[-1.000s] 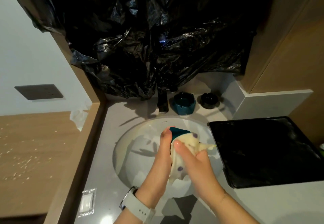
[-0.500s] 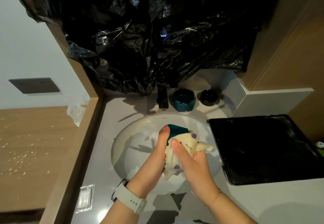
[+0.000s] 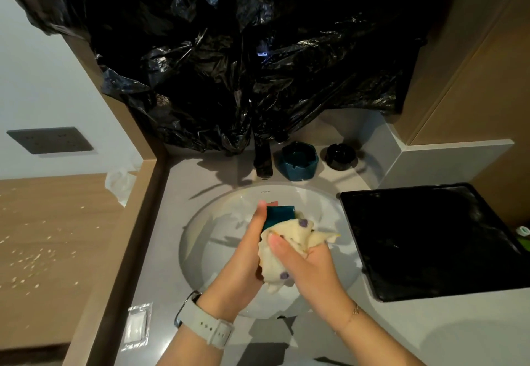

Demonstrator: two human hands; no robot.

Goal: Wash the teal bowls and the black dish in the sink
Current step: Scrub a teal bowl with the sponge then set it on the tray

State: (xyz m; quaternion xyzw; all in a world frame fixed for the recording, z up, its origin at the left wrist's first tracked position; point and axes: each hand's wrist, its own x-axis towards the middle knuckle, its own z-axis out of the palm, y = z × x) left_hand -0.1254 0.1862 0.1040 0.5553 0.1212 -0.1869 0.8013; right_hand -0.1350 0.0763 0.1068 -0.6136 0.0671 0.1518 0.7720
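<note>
Over the white sink my left hand grips a teal bowl held on edge, mostly hidden by a cream cloth with purple dots. My right hand holds that cloth against the bowl, thumb pressing on it. A second teal bowl stands on the counter behind the sink, right of the dark tap. The small black dish sits just right of it.
A large black tray lies on the counter right of the sink. Black plastic sheeting hangs over the wall behind the tap. A small clear sachet lies at the counter's left front. A wooden ledge runs along the left.
Both hands stay over the sink with the bowl and cloth; the cloth has shifted slightly over the bowl and the view has drawn a little closer.
</note>
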